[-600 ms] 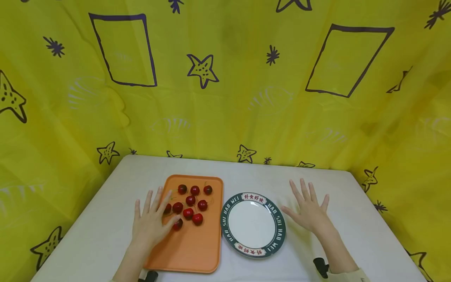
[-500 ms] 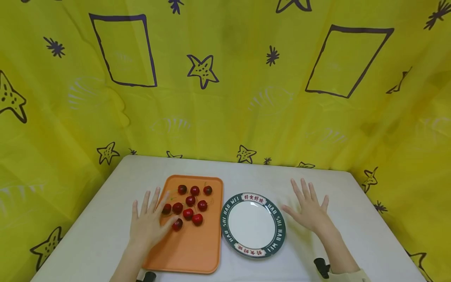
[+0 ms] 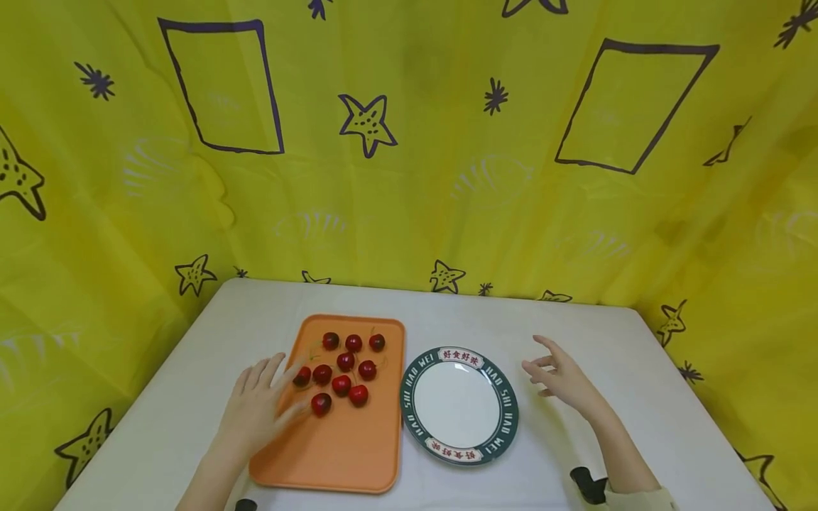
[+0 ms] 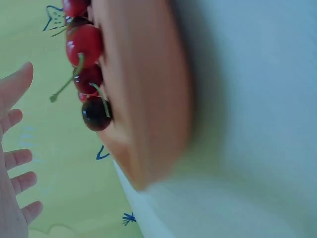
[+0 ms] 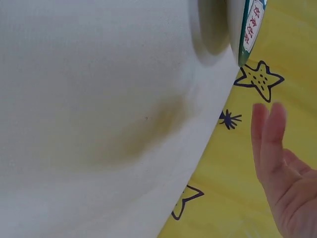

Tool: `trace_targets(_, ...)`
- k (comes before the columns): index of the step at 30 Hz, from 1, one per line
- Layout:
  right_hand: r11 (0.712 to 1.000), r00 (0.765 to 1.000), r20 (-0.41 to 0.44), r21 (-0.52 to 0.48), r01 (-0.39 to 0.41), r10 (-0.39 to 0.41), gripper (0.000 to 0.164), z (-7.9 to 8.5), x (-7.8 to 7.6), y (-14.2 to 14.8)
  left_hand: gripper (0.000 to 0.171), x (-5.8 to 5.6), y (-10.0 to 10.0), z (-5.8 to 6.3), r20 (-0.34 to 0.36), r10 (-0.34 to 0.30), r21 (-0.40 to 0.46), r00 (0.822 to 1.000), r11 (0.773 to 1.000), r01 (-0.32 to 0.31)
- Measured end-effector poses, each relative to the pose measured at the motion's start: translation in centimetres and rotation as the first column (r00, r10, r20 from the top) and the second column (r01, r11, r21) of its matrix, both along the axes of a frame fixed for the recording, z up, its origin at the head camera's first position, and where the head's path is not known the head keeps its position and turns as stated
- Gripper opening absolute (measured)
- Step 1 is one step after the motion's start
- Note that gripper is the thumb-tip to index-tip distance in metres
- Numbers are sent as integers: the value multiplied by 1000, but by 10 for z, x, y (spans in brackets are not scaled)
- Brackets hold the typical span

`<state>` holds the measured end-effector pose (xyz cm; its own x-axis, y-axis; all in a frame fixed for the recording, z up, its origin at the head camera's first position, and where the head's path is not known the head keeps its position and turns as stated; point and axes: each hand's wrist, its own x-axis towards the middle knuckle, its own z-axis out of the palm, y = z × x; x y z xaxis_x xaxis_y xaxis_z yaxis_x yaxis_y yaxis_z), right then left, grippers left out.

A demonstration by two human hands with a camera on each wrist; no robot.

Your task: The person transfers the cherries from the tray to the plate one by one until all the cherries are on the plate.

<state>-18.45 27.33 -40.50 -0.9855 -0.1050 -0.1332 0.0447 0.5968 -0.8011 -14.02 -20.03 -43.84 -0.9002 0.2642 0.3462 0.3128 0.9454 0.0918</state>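
Observation:
My left hand hovers over the left edge of an orange tray, fingers spread and holding nothing. Several dark red cherries lie in the upper half of that tray, some with green stems; one cherry is close to my left thumb. In the left wrist view, cherries show above the tray's wall, apart from the fingers. To the right of the round plate, my right hand is raised with loosely bent fingers and nothing in them.
The plate, white with a dark green lettered rim, stands just right of the tray on a white table. A yellow curtain with drawn stars surrounds the table's back and sides. Dark wrist straps show at the lower edge.
My left hand has shifted left and back from over the cherries, baring more of them. My right hand has turned, its spread fingers now drawn together and bent.

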Motion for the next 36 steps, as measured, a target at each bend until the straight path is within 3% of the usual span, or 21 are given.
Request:
trace_targets(4, 998, 992, 130, -54, 9, -2, 69, -8, -2, 2, 54, 2, -3, -5, 25, -24, -65, 999, 998, 26)
trace_targets(9, 999, 976, 218, -43, -9, 18, 66, -17, -3, 3, 49, 5, -6, -10, 20, -61, -139, 998, 988, 63)
trace_targets(18, 983, 927, 329, -86, -160, 179, 64, -24, -6, 3, 38, 6, -2, -17, 65, -85, -224, 994, 970, 97)
trace_targets(25, 972, 890, 389, -96, -216, 237, 67, -28, -4, -3, 20, 6, 0, -23, -35, -127, -263, 991, 958, 114)
trace_targets(33, 958, 871, 401, -150, -243, 284, 70, -34, -2, -3, 16, 4, -2, -24, -159, -230, -257, 960, 949, 185)
trace_targets(36, 952, 863, 405, -181, -248, 302, 72, -35, -2, -2, 15, 4, -2, -24, -158, -232, -267, 960, 946, 185)
